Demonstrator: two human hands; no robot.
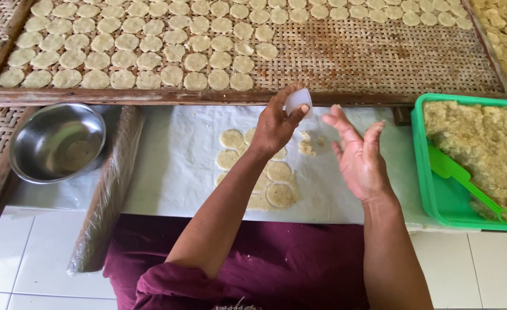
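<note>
**Cutter raised in your left hand, cut rounds straight below it**

Your left hand [276,123] sits at the centre of the frame, fingers closed around a small white translucent plastic cup-shaped cutter [298,102], pinched between thumb and fingertips and lifted clear of the desk. Your right hand [359,155] is just to the right of it, palm turned inward, fingers spread wide and holding nothing; the two hands are near but not touching.

The relation that matters: the flat pale sheet of rolled dough with cut rounds [265,175] lies directly beneath and slightly toward the lower edge of the frame from your left hand, resting on the white plastic sheet [173,161] that covers the desk. Its long axis runs from the frame's centre down toward your body, partly hidden under your left forearm. Your left hand is clearly the nearer one; your right hangs off to the side of the dough, over bare sheet. A few small dough scraps [307,146] lie between the hands.

Above both hands, across the top of the frame, the woven bamboo drying tray [380,57] holds rows of pale round dough discs [132,43] in its left half, with its right half bare. At the right edge, a green plastic basket [434,195] holds crumbly dough and a green plastic scoop [466,181]. At the left, a round steel bowl [57,142] and a plastic-wrapped rolling pin [110,183] lie well apart from your hands.
</note>
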